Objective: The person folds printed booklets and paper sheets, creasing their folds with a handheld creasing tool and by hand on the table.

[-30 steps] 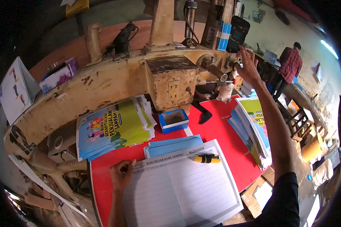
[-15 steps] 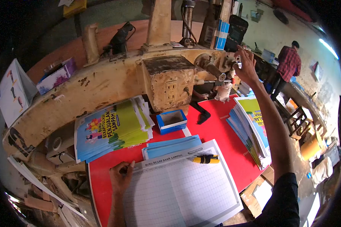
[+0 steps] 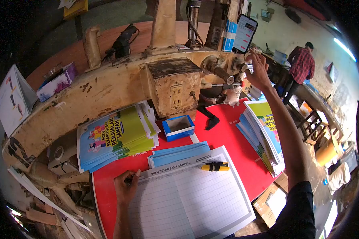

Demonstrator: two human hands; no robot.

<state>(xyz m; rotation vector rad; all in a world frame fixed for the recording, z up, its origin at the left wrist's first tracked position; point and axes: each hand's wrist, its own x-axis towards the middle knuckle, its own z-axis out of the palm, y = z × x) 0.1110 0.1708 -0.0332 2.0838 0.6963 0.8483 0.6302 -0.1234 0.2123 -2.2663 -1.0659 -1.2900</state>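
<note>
My right hand [image 3: 260, 71] is raised at the right, fingers apart and empty, just below a phone [image 3: 245, 34] with a lit screen. The phone stands upright against a blue box [image 3: 229, 36] on the machine. Low at the left, my left hand [image 3: 126, 186] has its fingers curled at the upper left edge of a gridded printed sheet [image 3: 187, 199] headed "BUKU BESAR BANK SAMPAH"; I cannot tell what is between them. A yellow-and-black cutter or marker [image 3: 215, 166] lies on the sheet's top edge. Behind it sits a stack of light blue sheets [image 3: 179, 153].
Printed cover stacks lie left [image 3: 111, 135] and right [image 3: 263, 131] on the red table [image 3: 223, 119]. Between them are a blue open box [image 3: 178, 127] and a black object [image 3: 208, 118]. A worn cream machine [image 3: 173, 85] spans the back. A person [image 3: 301, 63] stands far right.
The phone's screen has gone from dark to lit. My right hand has lowered slightly, its fingers a little below the phone. The left hand stays at the sheet's edge.
</note>
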